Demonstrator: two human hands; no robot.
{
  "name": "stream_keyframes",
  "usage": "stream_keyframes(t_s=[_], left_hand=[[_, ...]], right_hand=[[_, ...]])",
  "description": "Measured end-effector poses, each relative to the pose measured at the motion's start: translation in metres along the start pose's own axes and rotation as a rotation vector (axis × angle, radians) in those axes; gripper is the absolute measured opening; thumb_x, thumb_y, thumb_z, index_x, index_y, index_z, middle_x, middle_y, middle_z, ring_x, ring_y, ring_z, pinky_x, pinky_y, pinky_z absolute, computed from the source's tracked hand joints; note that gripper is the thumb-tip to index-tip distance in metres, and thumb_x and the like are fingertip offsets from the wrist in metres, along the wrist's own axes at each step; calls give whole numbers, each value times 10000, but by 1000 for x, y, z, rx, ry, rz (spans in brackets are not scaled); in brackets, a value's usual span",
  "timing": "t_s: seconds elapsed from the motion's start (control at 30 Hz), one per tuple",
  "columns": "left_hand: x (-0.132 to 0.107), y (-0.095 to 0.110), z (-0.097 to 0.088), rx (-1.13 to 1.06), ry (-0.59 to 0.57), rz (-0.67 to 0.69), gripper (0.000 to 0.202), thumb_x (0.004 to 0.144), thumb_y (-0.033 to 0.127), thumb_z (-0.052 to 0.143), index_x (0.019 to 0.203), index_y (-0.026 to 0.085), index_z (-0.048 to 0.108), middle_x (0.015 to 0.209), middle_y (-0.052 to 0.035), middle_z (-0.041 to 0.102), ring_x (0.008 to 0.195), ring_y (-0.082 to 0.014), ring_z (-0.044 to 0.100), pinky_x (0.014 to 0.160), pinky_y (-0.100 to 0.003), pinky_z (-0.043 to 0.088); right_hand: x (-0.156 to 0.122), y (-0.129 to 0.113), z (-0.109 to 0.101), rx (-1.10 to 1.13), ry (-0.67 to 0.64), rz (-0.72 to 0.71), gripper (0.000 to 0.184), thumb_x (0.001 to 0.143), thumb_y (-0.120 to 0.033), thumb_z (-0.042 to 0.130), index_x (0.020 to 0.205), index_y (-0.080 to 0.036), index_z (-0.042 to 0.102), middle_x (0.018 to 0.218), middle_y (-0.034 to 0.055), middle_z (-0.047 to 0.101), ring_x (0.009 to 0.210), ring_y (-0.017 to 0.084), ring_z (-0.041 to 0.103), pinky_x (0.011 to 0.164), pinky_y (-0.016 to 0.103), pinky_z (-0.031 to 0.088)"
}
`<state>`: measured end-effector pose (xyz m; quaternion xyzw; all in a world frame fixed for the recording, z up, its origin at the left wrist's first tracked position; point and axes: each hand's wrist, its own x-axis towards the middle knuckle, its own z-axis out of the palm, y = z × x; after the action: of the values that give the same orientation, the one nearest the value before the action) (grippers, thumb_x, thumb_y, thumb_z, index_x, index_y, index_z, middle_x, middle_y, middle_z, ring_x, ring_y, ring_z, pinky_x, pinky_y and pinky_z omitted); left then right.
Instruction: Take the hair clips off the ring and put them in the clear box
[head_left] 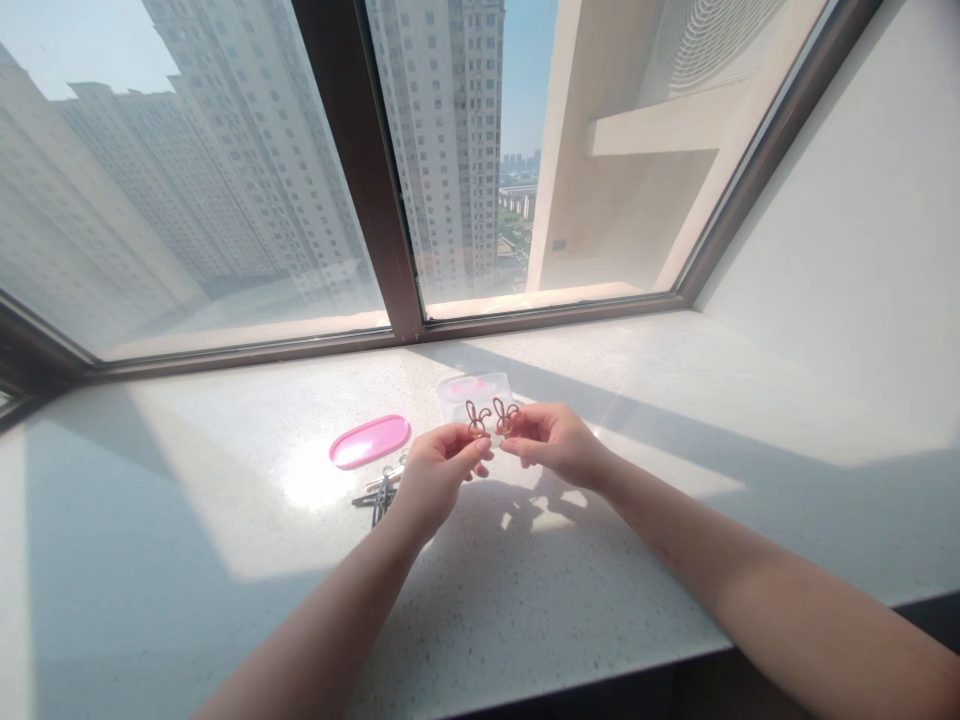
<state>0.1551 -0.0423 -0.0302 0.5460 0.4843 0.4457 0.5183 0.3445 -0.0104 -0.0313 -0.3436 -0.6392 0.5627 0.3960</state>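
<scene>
My left hand [442, 465] pinches a small brown rabbit-shaped hair clip [475, 418] between thumb and fingers, its looped ears pointing up. A matching rabbit-shaped hair clip [504, 415] is pinched in my right hand [559, 440]. The two clips are held side by side above the sill, a small gap between them. Directly behind them is a translucent plastic box [450, 392] with pink marks, partly hidden by the clips and fingers. Left of my left hand lies a pile of dark and metallic hair clips [381, 493], partly covered by the wrist.
A pink oval lid [370, 441] lies left of the box. Everything rests on a pale speckled windowsill [285, 620], crossed by sunlight and shadow. Behind it stands a brown-framed window [401, 290]; a white wall [862, 260] bounds the right side. The sill's front edge drops into darkness.
</scene>
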Motion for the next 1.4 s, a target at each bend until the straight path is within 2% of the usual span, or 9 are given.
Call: stream_keyframes(t_s=[1.4], left_hand=[[-1, -2, -1, -8, -5, -9, 202, 799, 344, 672, 825, 144, 675, 697, -26, 662, 614, -127, 586, 588, -242, 412]], right_hand=[[1, 0, 2, -21, 8, 7, 196, 715, -276, 736, 827, -127, 677, 692, 23, 647, 536, 104, 551, 502, 243, 476]])
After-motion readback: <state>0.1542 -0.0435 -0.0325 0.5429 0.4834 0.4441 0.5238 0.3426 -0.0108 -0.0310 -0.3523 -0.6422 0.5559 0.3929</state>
